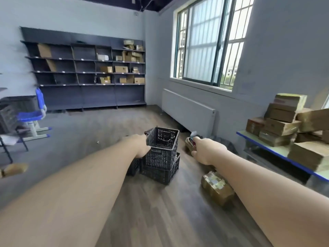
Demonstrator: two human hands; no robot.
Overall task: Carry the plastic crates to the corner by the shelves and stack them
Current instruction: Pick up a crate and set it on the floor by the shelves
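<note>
Empty black crate [162,139] in left grip [142,146], seemingly atop another [160,171].

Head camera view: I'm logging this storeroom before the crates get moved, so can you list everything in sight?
black crates: at least two, black, stacked on the floor mid-room; a third may sit behind the left arm
shelves: one long unit, dark grey, on the far wall
boxes on shelves: many, brown cardboard, mostly at the right end
window: one, barred, right wall
radiator: one, white, under the window
table: one, blue-edged, far right
boxes on table: a pile, brown
taped parcel: one, brown, on the floor by the right arm
blue chair: one, blue, left
left hand: gripping the top crate's rim
right hand: closed on a small item, too blurred to name
</note>
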